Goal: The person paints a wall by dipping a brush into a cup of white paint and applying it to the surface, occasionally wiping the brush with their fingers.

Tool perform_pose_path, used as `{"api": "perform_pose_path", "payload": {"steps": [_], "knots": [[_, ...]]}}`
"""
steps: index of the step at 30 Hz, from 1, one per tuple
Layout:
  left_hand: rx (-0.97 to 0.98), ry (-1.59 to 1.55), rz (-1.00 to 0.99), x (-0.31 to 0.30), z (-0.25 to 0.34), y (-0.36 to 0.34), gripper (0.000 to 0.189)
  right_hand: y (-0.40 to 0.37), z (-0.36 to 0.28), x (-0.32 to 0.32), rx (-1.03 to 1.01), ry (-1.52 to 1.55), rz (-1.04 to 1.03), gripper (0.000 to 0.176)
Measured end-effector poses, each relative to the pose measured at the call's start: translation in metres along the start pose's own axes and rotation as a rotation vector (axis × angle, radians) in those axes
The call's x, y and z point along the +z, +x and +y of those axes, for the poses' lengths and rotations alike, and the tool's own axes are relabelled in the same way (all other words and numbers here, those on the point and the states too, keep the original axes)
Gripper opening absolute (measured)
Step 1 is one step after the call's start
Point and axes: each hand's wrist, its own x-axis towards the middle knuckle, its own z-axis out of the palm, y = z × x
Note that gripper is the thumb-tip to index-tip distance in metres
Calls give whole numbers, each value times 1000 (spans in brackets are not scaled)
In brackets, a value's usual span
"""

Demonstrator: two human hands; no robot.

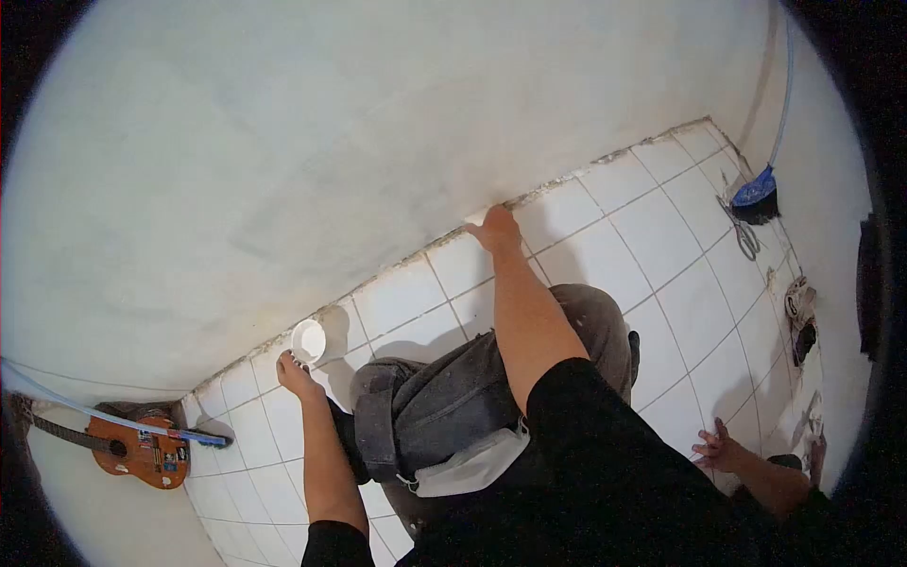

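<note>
My left hand [297, 373] is closed on the near side of a small white cup [308, 340], held over the floor tiles close to the wall. Pale material shows inside the cup. Farther along, my right hand [497, 230] reaches to the seam [557, 184] where the wall meets the white tiled floor [605, 250]. Its thumb sticks out to the side, apart from the other fingers, which touch the rough edge at the wall's foot. The fingertips are partly hidden, and I see no tool in them.
A guitar [142, 452] leans in the left corner beside a blue brush [203, 438]. At right are a blue broom [756, 192], scissors [744, 234] and a crumpled cloth [800, 307]. Another person's hand [723, 448] is at lower right. A white face mask [472, 465] hangs below me.
</note>
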Motion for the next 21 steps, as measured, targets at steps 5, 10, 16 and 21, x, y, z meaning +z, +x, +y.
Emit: {"api": "perform_pose_path", "payload": {"steps": [5, 10, 16, 21], "knots": [[45, 3, 50, -2, 2, -1, 18, -18, -16, -27, -36, 233, 200, 72], [72, 0, 55, -9, 3, -4, 17, -26, -9, -26, -28, 255, 417, 69], [83, -18, 56, -8, -1, 1, 14, -32, -6, -36, 331, 50, 45, 67], [57, 6, 81, 0, 0, -1, 13, -13, 2, -20, 266, 58, 67, 67]]}}
